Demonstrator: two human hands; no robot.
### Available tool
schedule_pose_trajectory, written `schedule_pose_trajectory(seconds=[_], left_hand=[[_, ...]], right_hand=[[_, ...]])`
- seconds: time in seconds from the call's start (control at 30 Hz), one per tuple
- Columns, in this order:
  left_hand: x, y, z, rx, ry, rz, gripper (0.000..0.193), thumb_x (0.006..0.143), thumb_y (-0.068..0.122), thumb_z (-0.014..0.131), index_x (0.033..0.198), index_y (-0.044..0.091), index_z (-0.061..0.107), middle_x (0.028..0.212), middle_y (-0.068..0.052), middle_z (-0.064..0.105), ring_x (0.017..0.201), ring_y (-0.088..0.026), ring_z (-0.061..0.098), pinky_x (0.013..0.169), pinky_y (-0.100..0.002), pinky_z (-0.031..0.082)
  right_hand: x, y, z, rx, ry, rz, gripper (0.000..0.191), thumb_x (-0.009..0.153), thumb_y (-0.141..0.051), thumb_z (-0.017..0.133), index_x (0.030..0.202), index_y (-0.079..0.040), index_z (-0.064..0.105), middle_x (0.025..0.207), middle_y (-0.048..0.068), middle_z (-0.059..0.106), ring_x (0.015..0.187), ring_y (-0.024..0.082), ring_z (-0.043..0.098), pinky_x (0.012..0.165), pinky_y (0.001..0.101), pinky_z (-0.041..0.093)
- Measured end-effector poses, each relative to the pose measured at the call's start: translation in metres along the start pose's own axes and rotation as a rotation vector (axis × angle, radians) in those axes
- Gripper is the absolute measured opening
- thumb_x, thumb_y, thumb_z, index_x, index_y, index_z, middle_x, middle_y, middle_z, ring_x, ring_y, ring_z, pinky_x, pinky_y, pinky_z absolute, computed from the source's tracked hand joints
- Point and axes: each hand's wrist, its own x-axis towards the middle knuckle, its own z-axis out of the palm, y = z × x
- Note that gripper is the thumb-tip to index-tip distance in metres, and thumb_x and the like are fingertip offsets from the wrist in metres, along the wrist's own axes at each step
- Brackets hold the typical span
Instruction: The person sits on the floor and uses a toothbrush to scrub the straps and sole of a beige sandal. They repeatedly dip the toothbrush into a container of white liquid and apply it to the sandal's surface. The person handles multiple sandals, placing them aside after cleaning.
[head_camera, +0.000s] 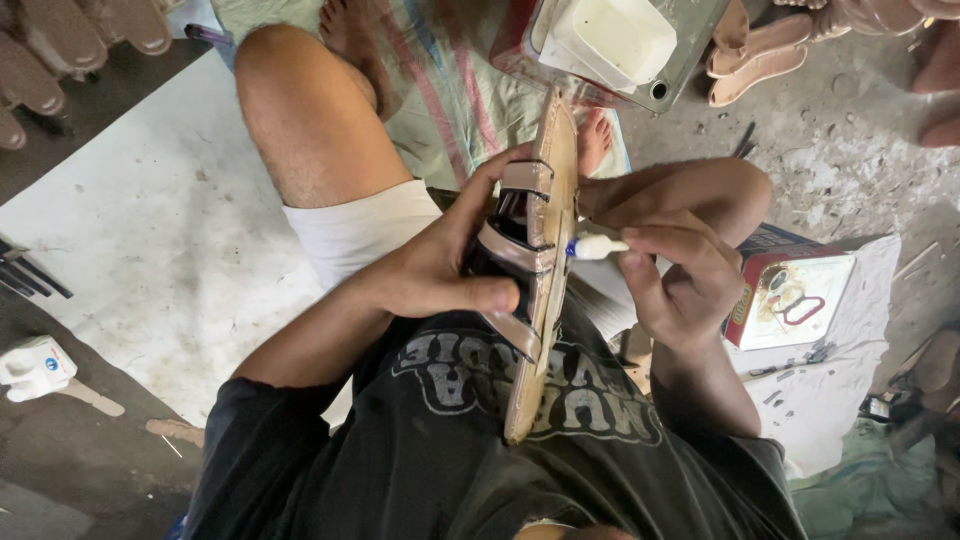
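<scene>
Mid-frame: left hand (440, 275) gripping strapped tan sandal (545, 260) on edge — right hand (680, 285) pinching small white glue tube (598, 246), tip touching sole. Red tin (790, 295) right of centre — white tub (615, 38) at top.

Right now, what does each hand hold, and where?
Left hand grips the tan strapped sandal around its straps; right hand pinches the small white tube by its body.

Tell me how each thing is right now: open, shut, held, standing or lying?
sandal: held on edge, straps toward the left hand
left hand: gripping the sandal's straps
small white tube: pinched in the right hand, tip at the sandal's edge
red tin: lying on white cloth
white tub: open, standing on the floor
</scene>
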Motion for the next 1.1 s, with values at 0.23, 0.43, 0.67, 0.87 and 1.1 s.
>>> schedule_pose_trajectory(seconds=[0.23, 0.43, 0.67, 0.87, 1.1], left_hand=[[-0.002, 0.000, -0.004, 0.032, 0.015, -0.106, 0.143, 0.080, 0.039, 0.094, 0.170, 0.007, -0.012, 0.168, -0.028, 0.028, 0.165, -0.041, 0.030, 0.136, -0.054, 0.031], [0.005, 0.006, -0.010, 0.273, 0.139, 0.095, 0.135, 0.076, 0.022, 0.096, 0.162, 0.010, -0.007, 0.168, -0.024, 0.016, 0.161, -0.038, 0.024, 0.133, -0.052, 0.034], [0.005, 0.017, -0.009, 0.243, 0.169, 0.243, 0.129, 0.090, 0.015, 0.097, 0.164, 0.017, -0.008, 0.163, -0.011, 0.026, 0.153, -0.022, 0.031, 0.128, -0.040, 0.033], [0.006, 0.018, -0.007, 0.379, 0.189, 0.322, 0.135, 0.087, 0.016, 0.100, 0.166, 0.018, -0.009, 0.166, -0.009, 0.021, 0.155, -0.020, 0.027, 0.129, -0.039, 0.032], [0.000, 0.010, -0.014, 0.308, 0.180, 0.257, 0.139, 0.076, 0.014, 0.101, 0.162, 0.014, -0.009, 0.166, -0.014, 0.019, 0.158, -0.025, 0.023, 0.133, -0.044, 0.025]], right_hand=[[-0.011, 0.003, 0.011, -0.042, -0.016, -0.039, 0.011, 0.096, 0.000, 0.074, 0.105, 0.000, 0.066, 0.098, 0.018, 0.071, 0.085, 0.024, 0.071, 0.069, 0.0293, 0.055], [-0.011, 0.004, 0.013, -0.075, -0.051, -0.076, 0.012, 0.095, 0.002, 0.076, 0.103, -0.001, 0.068, 0.096, 0.015, 0.072, 0.082, 0.023, 0.070, 0.067, 0.0289, 0.054], [-0.011, 0.004, 0.003, -0.001, -0.085, -0.053, 0.014, 0.093, 0.001, 0.075, 0.104, -0.001, 0.067, 0.099, 0.016, 0.071, 0.084, 0.022, 0.070, 0.068, 0.0288, 0.054], [-0.009, 0.007, -0.001, -0.041, -0.108, -0.097, 0.014, 0.094, 0.002, 0.076, 0.104, -0.002, 0.067, 0.099, 0.015, 0.072, 0.083, 0.022, 0.071, 0.068, 0.0292, 0.054], [0.004, 0.012, -0.007, 0.120, -0.290, -0.125, 0.014, 0.090, -0.004, 0.075, 0.103, -0.003, 0.069, 0.095, 0.012, 0.071, 0.080, 0.020, 0.072, 0.068, 0.0302, 0.057]])
